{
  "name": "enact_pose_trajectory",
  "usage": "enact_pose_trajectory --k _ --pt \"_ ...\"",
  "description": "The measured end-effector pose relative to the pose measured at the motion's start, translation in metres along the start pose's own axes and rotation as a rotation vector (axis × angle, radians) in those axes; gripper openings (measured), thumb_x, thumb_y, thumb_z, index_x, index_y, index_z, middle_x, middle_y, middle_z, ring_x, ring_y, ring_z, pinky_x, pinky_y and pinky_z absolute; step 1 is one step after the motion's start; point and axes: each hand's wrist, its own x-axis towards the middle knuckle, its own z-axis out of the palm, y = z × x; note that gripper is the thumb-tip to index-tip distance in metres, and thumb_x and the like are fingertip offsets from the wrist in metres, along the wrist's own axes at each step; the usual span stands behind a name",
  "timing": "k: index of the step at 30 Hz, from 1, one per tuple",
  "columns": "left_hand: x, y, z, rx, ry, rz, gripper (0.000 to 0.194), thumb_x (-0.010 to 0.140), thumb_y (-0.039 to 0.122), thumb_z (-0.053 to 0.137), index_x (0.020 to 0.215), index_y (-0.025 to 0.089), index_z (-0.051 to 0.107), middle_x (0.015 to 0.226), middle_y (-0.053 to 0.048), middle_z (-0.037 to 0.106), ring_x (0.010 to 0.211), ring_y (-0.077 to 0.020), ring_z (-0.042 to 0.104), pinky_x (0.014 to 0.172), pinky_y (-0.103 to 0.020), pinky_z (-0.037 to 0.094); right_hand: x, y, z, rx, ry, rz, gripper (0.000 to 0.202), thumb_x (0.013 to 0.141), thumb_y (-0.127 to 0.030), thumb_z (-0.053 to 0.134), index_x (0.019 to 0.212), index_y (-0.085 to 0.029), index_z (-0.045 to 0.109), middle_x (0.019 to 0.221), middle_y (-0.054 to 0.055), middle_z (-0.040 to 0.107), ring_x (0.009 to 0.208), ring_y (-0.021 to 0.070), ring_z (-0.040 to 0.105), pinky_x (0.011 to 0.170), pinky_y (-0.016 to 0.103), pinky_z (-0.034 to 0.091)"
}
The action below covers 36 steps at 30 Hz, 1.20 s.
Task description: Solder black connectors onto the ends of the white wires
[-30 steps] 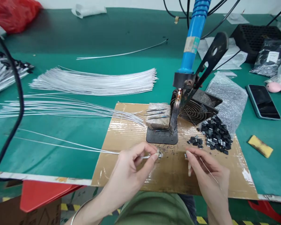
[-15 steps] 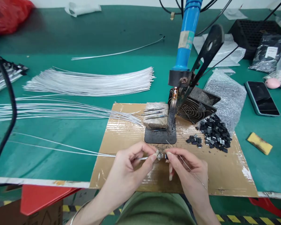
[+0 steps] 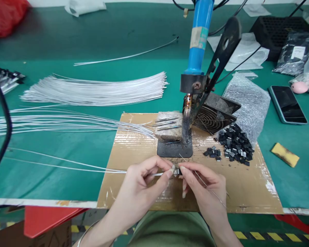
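My left hand (image 3: 146, 183) pinches two thin white wires (image 3: 113, 170) close to their ends, which run off to the left. In my right hand (image 3: 207, 185) is a small black connector (image 3: 179, 171), gripped between thumb and fingertips right at the wire ends. A thin strand of solder wire (image 3: 200, 177) also passes through the right hand. Whether the wire ends touch the connector is hidden by the fingertips. Just beyond both hands, a blue-handled soldering iron (image 3: 199, 51) hangs tip-down in a stand over a dark base plate (image 3: 173, 151).
Cardboard (image 3: 134, 195) lies under the hands. A pile of black connectors (image 3: 235, 145) and a small fan (image 3: 212, 118) are to the right. White wire bundles (image 3: 98, 90) lie left. A phone (image 3: 288, 104) and yellow sponge (image 3: 285, 155) sit far right.
My right hand has come slightly left, bringing the black connector up against the wire ends at my left fingertips. The whole view has shifted a little.
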Motion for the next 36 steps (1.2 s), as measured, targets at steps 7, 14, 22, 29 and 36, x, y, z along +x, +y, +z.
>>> enact_pose_trajectory --k 7,14,22,29,36 --pt "0.0 -0.005 0.001 -0.049 -0.037 -0.006 0.012 0.092 0.018 0.069 0.081 0.019 0.074 0.088 -0.004 0.078 0.079 -0.0141 0.072 0.071 -0.019 0.057 0.0 0.001 -0.001 0.006 -0.008 0.016 0.009 0.088 -0.023 0.078 0.088 -0.025 0.087 0.062 -0.001 0.07 0.043 0.0076 0.06 0.041 0.014 0.055" --pt "-0.001 -0.004 0.003 -0.04 -0.031 -0.024 0.013 0.092 0.021 0.069 0.081 0.017 0.075 0.087 -0.005 0.077 0.079 -0.0158 0.071 0.071 -0.021 0.057 0.001 0.002 -0.003 0.016 -0.02 0.031 0.012 0.088 -0.021 0.077 0.09 -0.028 0.087 0.06 -0.003 0.069 0.044 0.006 0.059 0.043 0.011 0.054" --pt "0.0 -0.001 0.006 -0.096 -0.028 -0.029 0.014 0.092 0.017 0.069 0.079 0.017 0.073 0.086 -0.004 0.075 0.083 -0.0144 0.07 0.074 -0.019 0.055 0.001 0.004 -0.003 0.036 -0.022 0.045 0.009 0.089 -0.025 0.079 0.091 -0.029 0.086 0.063 -0.002 0.069 0.046 0.006 0.061 0.044 0.011 0.054" --pt "0.004 -0.004 0.007 -0.089 -0.033 -0.045 0.013 0.092 0.018 0.069 0.079 0.017 0.072 0.087 -0.002 0.075 0.08 -0.0112 0.069 0.07 -0.015 0.053 -0.003 0.007 -0.009 -0.135 -0.024 -0.105 0.02 0.102 -0.028 0.063 0.104 -0.03 0.083 0.073 -0.002 0.069 0.055 0.0067 0.064 0.053 0.014 0.057" --pt "0.011 0.004 0.009 -0.008 -0.023 -0.033 0.012 0.088 0.018 0.068 0.076 0.016 0.07 0.083 -0.003 0.074 0.075 -0.0109 0.067 0.066 -0.015 0.052 -0.008 0.003 -0.021 -0.282 0.01 -0.247 0.026 0.106 -0.022 0.054 0.114 -0.029 0.078 0.082 -0.001 0.068 0.061 0.0065 0.063 0.056 0.014 0.056"
